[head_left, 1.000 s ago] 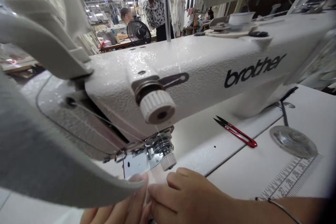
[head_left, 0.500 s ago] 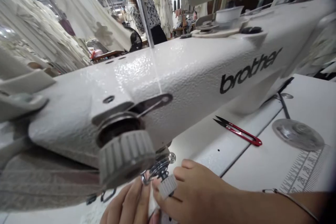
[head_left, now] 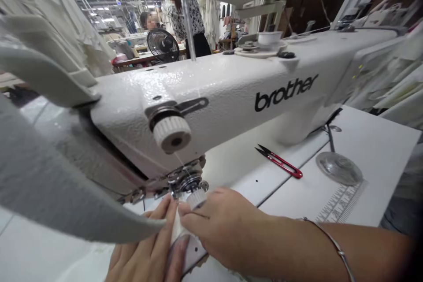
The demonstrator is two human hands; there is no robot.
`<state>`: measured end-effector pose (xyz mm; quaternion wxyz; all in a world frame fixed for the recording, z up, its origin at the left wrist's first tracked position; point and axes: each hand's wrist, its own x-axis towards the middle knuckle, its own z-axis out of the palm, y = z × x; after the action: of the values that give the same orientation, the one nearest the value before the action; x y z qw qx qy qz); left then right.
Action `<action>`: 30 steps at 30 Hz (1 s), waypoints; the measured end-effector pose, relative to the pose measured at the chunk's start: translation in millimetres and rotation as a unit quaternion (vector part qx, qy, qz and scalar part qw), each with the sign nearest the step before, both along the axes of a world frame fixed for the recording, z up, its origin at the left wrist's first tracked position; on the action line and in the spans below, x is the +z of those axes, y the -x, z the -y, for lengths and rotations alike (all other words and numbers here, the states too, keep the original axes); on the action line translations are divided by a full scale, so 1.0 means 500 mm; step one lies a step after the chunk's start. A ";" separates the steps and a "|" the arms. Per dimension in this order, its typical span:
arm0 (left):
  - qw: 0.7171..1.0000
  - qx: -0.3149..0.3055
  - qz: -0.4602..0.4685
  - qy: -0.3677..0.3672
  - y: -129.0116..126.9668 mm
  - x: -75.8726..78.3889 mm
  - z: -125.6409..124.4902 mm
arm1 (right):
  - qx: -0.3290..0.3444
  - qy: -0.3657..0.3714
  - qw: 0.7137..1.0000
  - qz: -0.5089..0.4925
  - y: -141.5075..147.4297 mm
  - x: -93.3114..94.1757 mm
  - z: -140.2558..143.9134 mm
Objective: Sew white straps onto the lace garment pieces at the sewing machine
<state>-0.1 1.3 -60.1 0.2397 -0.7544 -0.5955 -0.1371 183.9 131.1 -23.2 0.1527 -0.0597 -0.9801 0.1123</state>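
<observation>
A white sewing machine (head_left: 228,112) marked "brother" stretches across the view. Below its head, near the presser foot area, my left hand (head_left: 145,246) lies on white fabric (head_left: 177,228) with fingers stretched forward and the thumb apart. On the other side of that fabric is my right hand (head_left: 228,224), its fingers curled and the thumb and forefinger pinched at the fabric's edge. The white ribbed knob (head_left: 196,198) of the lower tension dial partly covers its fingertips. Thread runs down from the upper tension knob (head_left: 172,134). The needle is not clearly visible.
Red thread snips (head_left: 280,163) lie on the machine bed, right of my hands. Beyond them are a clear plastic oval piece (head_left: 340,168) and a printed ruler (head_left: 343,200). A blurred grey curved part (head_left: 66,180) juts in at left. A fan (head_left: 163,46) and a person (head_left: 193,17) are behind.
The camera has drawn back and turned, so the machine looks smaller and more of my hands shows. Both hands stay at the fabric beneath the machine head.
</observation>
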 end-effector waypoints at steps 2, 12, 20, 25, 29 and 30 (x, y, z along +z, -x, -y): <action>1.000 -0.013 0.011 0.005 -0.002 0.006 0.000 | 0.004 0.000 1.000 -0.008 -0.003 0.000 0.000; 1.000 -0.019 0.004 0.016 -0.014 0.042 -0.012 | -0.005 0.015 0.999 -0.045 -0.001 -0.014 -0.002; 0.997 -0.015 0.063 0.036 -0.017 0.050 0.015 | -0.013 0.074 0.997 0.025 -0.013 0.022 -0.012; 0.976 0.022 0.156 0.151 -0.016 0.072 0.007 | -0.024 0.197 0.980 -0.005 -0.030 0.047 -0.031; 0.964 0.014 0.199 0.178 -0.004 0.091 -0.012 | -0.004 0.162 0.986 0.047 -0.027 0.043 -0.023; 0.960 0.013 0.212 0.182 -0.001 0.094 -0.015 | -0.003 0.142 0.988 0.062 -0.024 0.040 -0.020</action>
<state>0.4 8.9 -12.9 -0.0315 -0.7312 -0.6573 -0.1795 196.1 141.0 -3.0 0.0822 -0.0905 -0.9616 0.2459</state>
